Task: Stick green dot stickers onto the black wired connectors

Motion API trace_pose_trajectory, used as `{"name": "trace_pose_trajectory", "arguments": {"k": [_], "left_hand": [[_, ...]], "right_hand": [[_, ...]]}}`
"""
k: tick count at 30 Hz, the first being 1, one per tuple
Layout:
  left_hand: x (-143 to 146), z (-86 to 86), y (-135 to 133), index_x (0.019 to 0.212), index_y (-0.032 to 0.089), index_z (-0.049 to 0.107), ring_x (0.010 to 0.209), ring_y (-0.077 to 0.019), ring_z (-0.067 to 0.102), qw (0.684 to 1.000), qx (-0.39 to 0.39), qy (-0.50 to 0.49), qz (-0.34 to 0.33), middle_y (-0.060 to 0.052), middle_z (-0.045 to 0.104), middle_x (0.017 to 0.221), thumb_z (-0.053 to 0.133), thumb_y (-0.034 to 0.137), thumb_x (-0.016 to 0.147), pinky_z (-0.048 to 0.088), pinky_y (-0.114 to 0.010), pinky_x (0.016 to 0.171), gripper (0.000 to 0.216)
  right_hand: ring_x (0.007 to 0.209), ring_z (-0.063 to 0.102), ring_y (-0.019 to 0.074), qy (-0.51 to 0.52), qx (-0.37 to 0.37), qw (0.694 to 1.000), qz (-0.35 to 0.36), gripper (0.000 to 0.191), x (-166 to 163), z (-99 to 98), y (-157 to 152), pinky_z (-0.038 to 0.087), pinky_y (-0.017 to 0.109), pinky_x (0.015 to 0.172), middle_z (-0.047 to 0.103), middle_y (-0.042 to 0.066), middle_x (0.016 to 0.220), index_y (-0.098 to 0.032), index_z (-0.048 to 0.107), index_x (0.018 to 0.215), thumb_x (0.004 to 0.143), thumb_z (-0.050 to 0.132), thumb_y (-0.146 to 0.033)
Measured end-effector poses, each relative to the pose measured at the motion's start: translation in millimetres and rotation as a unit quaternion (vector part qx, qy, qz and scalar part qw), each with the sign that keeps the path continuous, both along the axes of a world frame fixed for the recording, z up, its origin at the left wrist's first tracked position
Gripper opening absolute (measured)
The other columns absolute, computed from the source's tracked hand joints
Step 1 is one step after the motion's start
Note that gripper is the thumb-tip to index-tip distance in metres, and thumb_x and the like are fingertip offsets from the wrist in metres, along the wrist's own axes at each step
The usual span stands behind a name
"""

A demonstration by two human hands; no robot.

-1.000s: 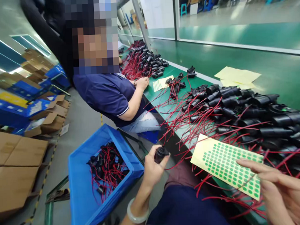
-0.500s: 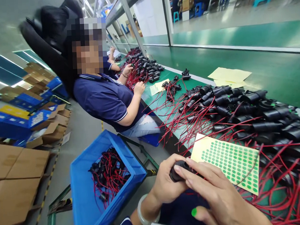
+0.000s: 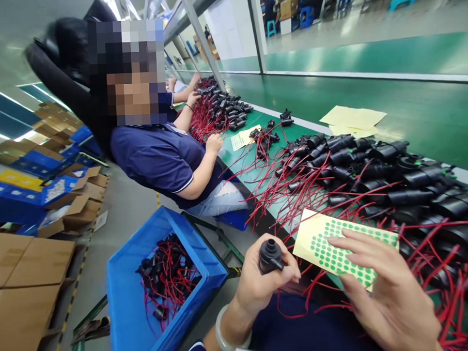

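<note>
My left hand (image 3: pixel 262 283) grips a small black plastic pump part (image 3: pixel 269 255) with a round port on top, held over my lap. My right hand (image 3: pixel 382 288) is spread open, fingers stretched over a yellow sheet of green dot stickers (image 3: pixel 330 241) lying at the near edge of the green bench (image 3: pixel 409 95). A long heap of black parts with red wires (image 3: pixel 373 174) lies on the bench behind the sheet.
A blue bin (image 3: pixel 126 294) holding more wired parts stands at my left. A seated person in a dark blue shirt (image 3: pixel 159 153) works beside me at another pile (image 3: pixel 219 106). Cardboard boxes (image 3: pixel 24 272) and blue cartons crowd the floor at left. Yellow sheets (image 3: pixel 351 118) lie farther back.
My right hand left the black part and moved right onto the sticker sheet, opening out. My left hand lifted the part slightly, its port now showing.
</note>
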State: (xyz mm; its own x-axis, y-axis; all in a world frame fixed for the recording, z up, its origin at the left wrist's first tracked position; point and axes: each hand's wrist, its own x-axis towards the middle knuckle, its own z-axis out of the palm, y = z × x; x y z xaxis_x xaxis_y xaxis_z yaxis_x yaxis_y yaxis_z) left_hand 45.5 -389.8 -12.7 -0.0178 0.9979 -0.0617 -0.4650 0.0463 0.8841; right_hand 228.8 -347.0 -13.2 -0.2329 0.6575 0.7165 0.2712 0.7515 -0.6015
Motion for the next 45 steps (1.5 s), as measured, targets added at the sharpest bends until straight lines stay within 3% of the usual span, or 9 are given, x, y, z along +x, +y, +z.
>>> {"name": "trace_pose_trajectory", "arguments": {"k": [4, 10, 17, 30, 34, 37, 40, 42, 45], "left_hand": [[8.4, 6.8, 0.3, 0.087, 0.016, 0.054, 0.054, -0.0087, 0.058, 0.997, -0.024, -0.062, -0.045, -0.002, 0.067, 0.069, 0.077, 0.025, 0.071, 0.043, -0.018, 0.054, 0.029], [11.1, 13.8, 2.7, 0.085, 0.014, 0.055, 0.050, -0.0058, 0.055, 0.991, -0.043, -0.093, -0.089, 0.000, 0.063, 0.065, 0.078, 0.024, 0.069, 0.041, -0.015, 0.051, 0.030], [11.7, 14.3, 3.5, 0.080, 0.014, 0.055, 0.047, -0.0066, 0.051, 0.992, -0.073, -0.050, -0.085, 0.001, 0.059, 0.061, 0.081, 0.024, 0.065, 0.040, -0.018, 0.048, 0.032], [0.0, 8.4, 3.3, 0.084, 0.014, 0.056, 0.057, -0.0079, 0.050, 0.992, -0.056, -0.002, -0.109, 0.000, 0.061, 0.067, 0.077, 0.017, 0.067, 0.042, -0.020, 0.059, 0.027], [-3.4, 7.7, 0.8, 0.084, 0.016, 0.056, 0.057, -0.0086, 0.051, 0.996, -0.027, 0.048, -0.067, 0.001, 0.060, 0.068, 0.074, 0.017, 0.069, 0.042, -0.021, 0.057, 0.023], [-3.7, 9.3, -1.9, 0.084, 0.018, 0.056, 0.063, -0.0106, 0.055, 0.986, -0.012, 0.163, 0.027, 0.002, 0.062, 0.072, 0.070, 0.015, 0.073, 0.045, -0.022, 0.062, 0.018], [0.7, 8.0, -4.1, 0.086, 0.020, 0.057, 0.069, -0.0114, 0.060, 0.941, 0.046, 0.310, 0.126, 0.002, 0.064, 0.076, 0.066, 0.010, 0.075, 0.047, -0.022, 0.069, 0.018], [5.2, 4.6, -5.1, 0.090, 0.021, 0.057, 0.071, -0.0118, 0.061, 0.910, 0.113, 0.369, 0.152, 0.002, 0.065, 0.079, 0.066, 0.009, 0.076, 0.049, -0.023, 0.071, 0.021], [10.5, -0.7, -6.3, 0.093, 0.021, 0.056, 0.071, -0.0128, 0.062, 0.895, 0.195, 0.374, 0.146, 0.001, 0.064, 0.079, 0.067, 0.021, 0.079, 0.050, -0.023, 0.068, 0.018]], "right_hand": [[0.100, 0.065, 0.0211, -0.091, 0.133, 0.986, -0.036, 0.018, 0.3, 9.0, 5.3, 0.053, 0.037, 0.081, 0.072, 0.004, 0.097, -0.023, 0.059, 0.096, 0.082, 0.069, -0.017], [0.100, 0.063, 0.0202, -0.145, 0.199, 0.968, -0.038, 0.019, 6.3, 11.3, 11.2, 0.051, 0.035, 0.081, 0.073, 0.004, 0.095, -0.023, 0.061, 0.094, 0.080, 0.074, -0.026], [0.102, 0.062, 0.0204, -0.138, 0.196, 0.971, -0.009, 0.015, 6.9, 7.0, 14.8, 0.052, 0.035, 0.082, 0.073, 0.004, 0.095, -0.022, 0.063, 0.093, 0.082, 0.071, -0.028], [0.099, 0.063, 0.0206, -0.161, 0.233, 0.959, 0.018, 0.015, 4.7, 9.2, 20.2, 0.053, 0.035, 0.080, 0.074, 0.006, 0.090, -0.018, 0.063, 0.092, 0.083, 0.071, -0.027], [0.100, 0.062, 0.0222, -0.183, 0.234, 0.955, 0.019, 0.021, 7.2, 5.2, 20.5, 0.052, 0.036, 0.082, 0.073, 0.007, 0.095, -0.017, 0.064, 0.096, 0.079, 0.074, -0.026], [0.103, 0.061, 0.0232, -0.174, 0.162, 0.971, -0.007, 0.029, 7.8, 3.4, 17.3, 0.050, 0.038, 0.087, 0.070, 0.008, 0.103, -0.018, 0.061, 0.105, 0.078, 0.074, -0.018], [0.103, 0.061, 0.0213, -0.074, -0.046, 0.996, -0.024, 0.028, 0.1, 8.6, 8.2, 0.050, 0.034, 0.088, 0.065, 0.007, 0.108, -0.021, 0.056, 0.113, 0.086, 0.064, -0.022], [0.107, 0.060, 0.0192, -0.008, -0.208, 0.978, 0.031, 0.031, -10.7, 16.0, 0.8, 0.051, 0.029, 0.088, 0.061, 0.006, 0.116, -0.024, 0.051, 0.120, 0.091, 0.056, -0.032], [0.120, 0.052, 0.0187, 0.023, -0.393, 0.902, 0.175, 0.047, -29.9, 27.7, -5.6, 0.048, 0.026, 0.095, 0.054, 0.002, 0.129, -0.031, 0.044, 0.129, 0.087, 0.060, -0.045]]}}
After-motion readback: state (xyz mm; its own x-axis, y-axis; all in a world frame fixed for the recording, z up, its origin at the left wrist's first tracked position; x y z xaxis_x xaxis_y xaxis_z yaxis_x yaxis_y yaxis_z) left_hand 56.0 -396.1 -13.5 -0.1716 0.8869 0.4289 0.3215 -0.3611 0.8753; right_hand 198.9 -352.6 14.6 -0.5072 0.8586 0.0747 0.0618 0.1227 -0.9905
